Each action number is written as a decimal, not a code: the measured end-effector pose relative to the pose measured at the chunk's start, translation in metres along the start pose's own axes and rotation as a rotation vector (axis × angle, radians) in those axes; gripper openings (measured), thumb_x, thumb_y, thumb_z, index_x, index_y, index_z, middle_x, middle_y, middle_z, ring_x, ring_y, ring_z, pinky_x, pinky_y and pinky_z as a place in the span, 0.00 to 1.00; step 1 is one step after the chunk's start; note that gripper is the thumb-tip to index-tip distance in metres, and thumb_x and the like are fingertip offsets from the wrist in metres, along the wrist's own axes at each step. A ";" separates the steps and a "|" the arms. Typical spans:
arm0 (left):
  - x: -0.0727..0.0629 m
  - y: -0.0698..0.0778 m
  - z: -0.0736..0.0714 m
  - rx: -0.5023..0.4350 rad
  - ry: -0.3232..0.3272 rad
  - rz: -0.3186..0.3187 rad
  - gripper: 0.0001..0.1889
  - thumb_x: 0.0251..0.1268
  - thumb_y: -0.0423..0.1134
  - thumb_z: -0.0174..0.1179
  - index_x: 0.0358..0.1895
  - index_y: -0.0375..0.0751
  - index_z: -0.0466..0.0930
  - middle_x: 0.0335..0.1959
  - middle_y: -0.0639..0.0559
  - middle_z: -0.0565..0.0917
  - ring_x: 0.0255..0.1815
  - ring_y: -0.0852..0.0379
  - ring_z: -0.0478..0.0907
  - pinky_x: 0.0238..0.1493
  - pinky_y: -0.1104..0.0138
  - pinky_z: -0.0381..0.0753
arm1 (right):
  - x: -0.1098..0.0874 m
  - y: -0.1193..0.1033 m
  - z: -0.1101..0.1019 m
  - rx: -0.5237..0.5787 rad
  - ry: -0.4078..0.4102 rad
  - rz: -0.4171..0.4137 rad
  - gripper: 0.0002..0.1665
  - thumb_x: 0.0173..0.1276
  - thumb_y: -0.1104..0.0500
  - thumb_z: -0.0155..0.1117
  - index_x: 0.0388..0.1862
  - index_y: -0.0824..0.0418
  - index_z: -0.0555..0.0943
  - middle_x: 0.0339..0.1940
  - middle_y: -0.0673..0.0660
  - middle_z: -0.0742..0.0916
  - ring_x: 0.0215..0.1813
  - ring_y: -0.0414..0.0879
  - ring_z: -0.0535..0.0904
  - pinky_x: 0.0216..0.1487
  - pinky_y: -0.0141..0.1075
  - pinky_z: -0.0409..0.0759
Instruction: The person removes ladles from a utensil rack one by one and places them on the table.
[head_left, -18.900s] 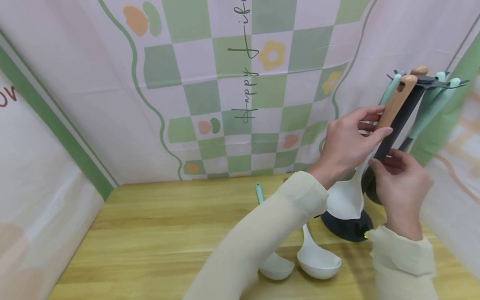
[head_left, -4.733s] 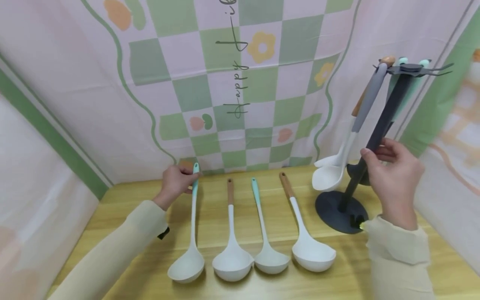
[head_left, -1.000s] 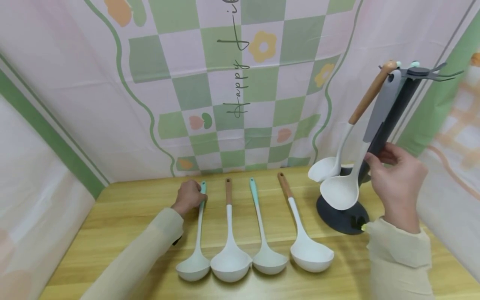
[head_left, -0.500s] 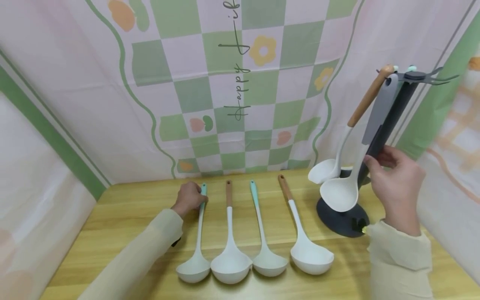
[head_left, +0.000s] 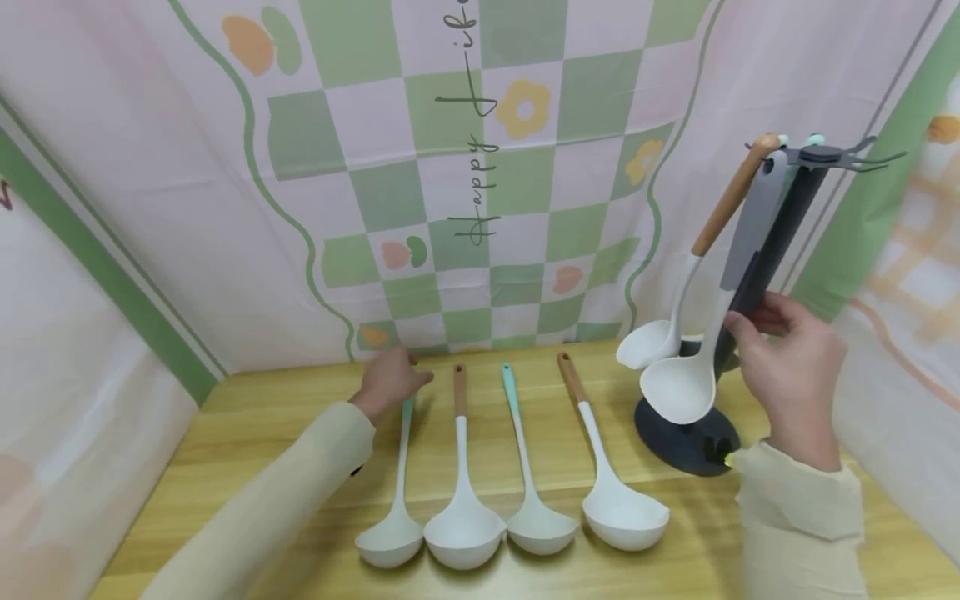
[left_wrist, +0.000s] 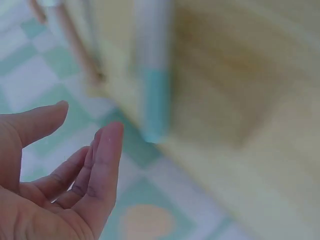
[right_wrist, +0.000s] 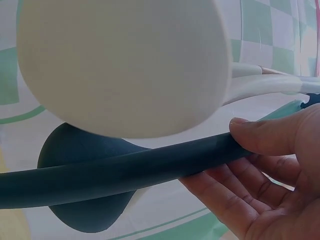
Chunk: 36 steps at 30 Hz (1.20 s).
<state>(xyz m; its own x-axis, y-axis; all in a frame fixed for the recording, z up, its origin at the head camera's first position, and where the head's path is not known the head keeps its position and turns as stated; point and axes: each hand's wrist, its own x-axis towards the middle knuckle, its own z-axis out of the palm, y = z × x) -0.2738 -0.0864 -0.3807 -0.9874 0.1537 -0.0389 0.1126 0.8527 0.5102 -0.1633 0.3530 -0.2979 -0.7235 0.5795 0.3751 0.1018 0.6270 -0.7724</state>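
Note:
My left hand [head_left: 390,383], thumb and fingers apart, is above the teal handle end of the leftmost ladle [head_left: 392,533]. In the left wrist view the teal handle [left_wrist: 156,105] lies beyond the fingers, apart from them. My right hand [head_left: 798,358] grips the pole of a black utensil stand [head_left: 780,225] between thumb and fingers. On the stand's near side hang a grey-handled white ladle [head_left: 678,390] and a wooden-handled white ladle [head_left: 645,343]. A dark utensil head [right_wrist: 90,150] shows behind the pole in the right wrist view.
Right of the leftmost ladle, a wooden-handled ladle [head_left: 463,533], a teal-handled ladle [head_left: 542,527] and another wooden-handled ladle [head_left: 625,512] lie in a row on the wooden table [head_left: 247,433]. A checked cloth [head_left: 465,200] hangs behind; the stand's round base [head_left: 686,446] is at right.
The leftmost ladle has shifted right and down onto the row, and my left hand has let go of its handle. The stand's hanging utensils have turned; my right hand stays on its pole.

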 end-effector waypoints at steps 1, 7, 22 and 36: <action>0.001 0.011 -0.002 -0.004 0.000 0.024 0.23 0.71 0.46 0.68 0.58 0.29 0.82 0.52 0.37 0.88 0.48 0.43 0.87 0.53 0.51 0.89 | 0.000 0.000 0.000 -0.002 0.002 -0.003 0.25 0.73 0.51 0.66 0.64 0.61 0.85 0.25 0.17 0.71 0.33 0.14 0.69 0.48 0.18 0.65; 0.002 0.092 -0.010 -0.114 0.010 0.190 0.20 0.72 0.44 0.69 0.59 0.35 0.84 0.50 0.43 0.89 0.48 0.50 0.87 0.51 0.59 0.90 | 0.001 0.002 -0.001 0.005 0.001 0.008 0.26 0.73 0.51 0.66 0.65 0.61 0.84 0.26 0.18 0.72 0.33 0.14 0.70 0.48 0.18 0.66; -0.008 0.255 -0.004 -0.347 0.125 0.710 0.17 0.77 0.42 0.64 0.64 0.42 0.83 0.58 0.50 0.90 0.51 0.63 0.89 0.45 0.85 0.81 | -0.001 0.001 0.000 0.010 0.002 -0.009 0.26 0.73 0.52 0.67 0.65 0.63 0.84 0.25 0.16 0.71 0.33 0.13 0.69 0.45 0.16 0.65; -0.022 0.337 0.004 -0.626 0.198 0.632 0.24 0.69 0.46 0.72 0.67 0.52 0.81 0.56 0.62 0.89 0.45 0.78 0.84 0.44 0.90 0.77 | 0.000 0.003 0.000 0.030 0.029 -0.068 0.23 0.71 0.54 0.68 0.61 0.62 0.86 0.24 0.13 0.72 0.32 0.11 0.69 0.46 0.15 0.64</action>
<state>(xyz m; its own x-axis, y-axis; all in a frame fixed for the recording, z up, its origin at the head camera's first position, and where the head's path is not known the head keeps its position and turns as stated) -0.2139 0.1994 -0.2117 -0.7697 0.3627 0.5254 0.6155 0.2028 0.7616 -0.1634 0.3553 -0.3004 -0.7078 0.5511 0.4420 0.0322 0.6502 -0.7590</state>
